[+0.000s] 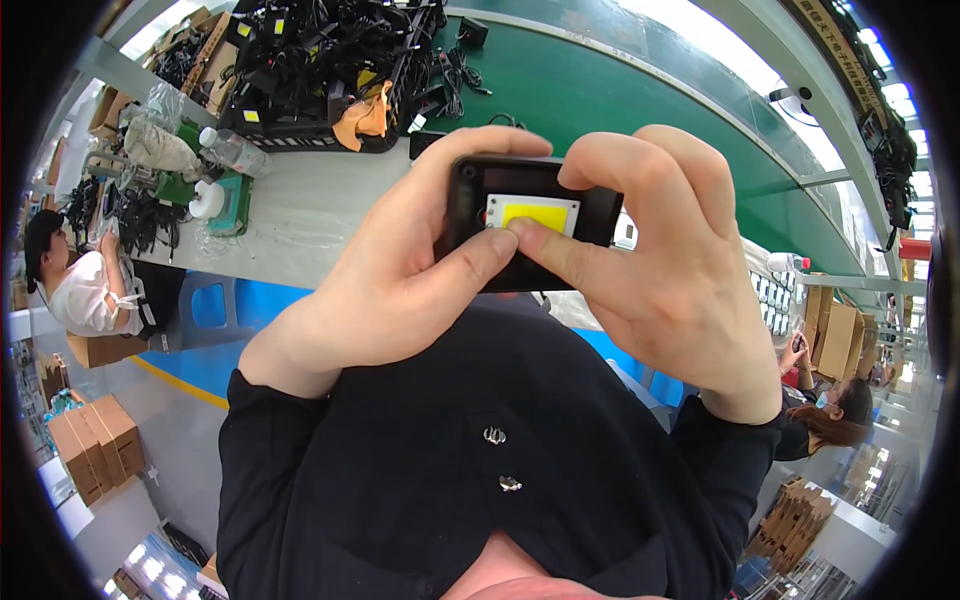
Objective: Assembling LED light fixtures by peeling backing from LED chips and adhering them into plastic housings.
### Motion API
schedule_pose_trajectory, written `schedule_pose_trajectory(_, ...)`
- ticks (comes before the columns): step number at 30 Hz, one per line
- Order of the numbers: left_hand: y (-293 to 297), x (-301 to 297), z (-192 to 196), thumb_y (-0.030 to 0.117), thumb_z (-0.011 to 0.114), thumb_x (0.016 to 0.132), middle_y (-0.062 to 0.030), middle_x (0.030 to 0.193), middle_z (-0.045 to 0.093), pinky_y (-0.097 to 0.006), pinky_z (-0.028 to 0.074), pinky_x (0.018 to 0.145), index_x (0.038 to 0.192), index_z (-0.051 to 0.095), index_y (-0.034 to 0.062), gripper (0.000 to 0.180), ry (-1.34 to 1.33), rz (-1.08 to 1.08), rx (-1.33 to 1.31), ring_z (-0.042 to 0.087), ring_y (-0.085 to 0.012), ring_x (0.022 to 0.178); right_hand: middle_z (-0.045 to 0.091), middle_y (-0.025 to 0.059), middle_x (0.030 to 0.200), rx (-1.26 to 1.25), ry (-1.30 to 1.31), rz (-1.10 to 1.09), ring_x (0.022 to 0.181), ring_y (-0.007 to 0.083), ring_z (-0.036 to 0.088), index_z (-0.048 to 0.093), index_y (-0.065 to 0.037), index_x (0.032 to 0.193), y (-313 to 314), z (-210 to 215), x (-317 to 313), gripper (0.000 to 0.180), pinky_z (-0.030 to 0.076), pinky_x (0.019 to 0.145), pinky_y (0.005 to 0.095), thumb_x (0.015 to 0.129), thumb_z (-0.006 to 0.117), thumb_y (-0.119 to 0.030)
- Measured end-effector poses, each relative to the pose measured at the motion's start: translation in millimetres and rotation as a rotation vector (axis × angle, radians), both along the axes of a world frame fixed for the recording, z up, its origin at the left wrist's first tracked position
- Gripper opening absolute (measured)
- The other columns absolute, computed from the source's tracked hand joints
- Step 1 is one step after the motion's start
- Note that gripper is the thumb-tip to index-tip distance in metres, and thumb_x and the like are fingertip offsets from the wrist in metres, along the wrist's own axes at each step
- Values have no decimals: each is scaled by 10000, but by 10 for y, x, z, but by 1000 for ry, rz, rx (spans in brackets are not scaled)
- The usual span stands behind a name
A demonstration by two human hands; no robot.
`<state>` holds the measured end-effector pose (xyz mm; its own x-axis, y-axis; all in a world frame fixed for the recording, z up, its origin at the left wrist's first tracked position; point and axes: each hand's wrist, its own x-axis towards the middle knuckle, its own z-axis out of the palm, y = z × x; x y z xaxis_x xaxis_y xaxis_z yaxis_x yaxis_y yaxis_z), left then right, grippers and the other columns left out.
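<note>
Close in front of my chest, both hands hold a shallow black rectangular case (520, 178). Inside it sits a white-edged plate with a yellow square LED panel (552, 214). My left hand (390, 265) wraps round the left side of the case, its thumb lying along the front near the panel's lower edge. My right hand (665, 255) grips the case from the right; its thumb tip presses on the lower part of the yellow panel, and its bent index finger rests at the top edge. The thumbs nearly touch. Fingers behind the case are hidden.
Beyond my hands, a black crate (290, 140) holds black lamp units and cables, with an orange cloth (365, 118) at its corner. Loose cables (455, 85) lie on the green tabletop (570, 95). A clear bottle (237, 153) stands left. Co-workers (90, 275) sit either side.
</note>
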<state>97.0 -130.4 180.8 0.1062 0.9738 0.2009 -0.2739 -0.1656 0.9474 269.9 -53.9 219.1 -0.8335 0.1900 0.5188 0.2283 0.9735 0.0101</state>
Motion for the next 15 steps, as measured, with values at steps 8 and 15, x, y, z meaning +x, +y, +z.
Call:
schedule_pose_trajectory(8, 20, 59, -65, -92, 414, 877, -138, 1187, 500, -293, 409, 945, 1258, 333, -7, 399, 149, 183, 148, 513, -178, 1099, 529, 65, 1027, -1001, 619, 37, 913, 141, 495, 576, 3, 1180, 57, -386, 55, 470, 396, 801, 266, 733, 696, -76)
schedule_pose_trajectory(15, 94, 109, -134, -99, 465, 859, -155, 1160, 529, -289, 419, 926, 1222, 372, -25, 382, 243, 294, 354, 533, -182, 1075, 604, 77, 824, -951, 617, 9, 773, 137, 566, 667, 23, 932, 73, -431, -105, 187, 439, 657, 233, 747, 687, 2)
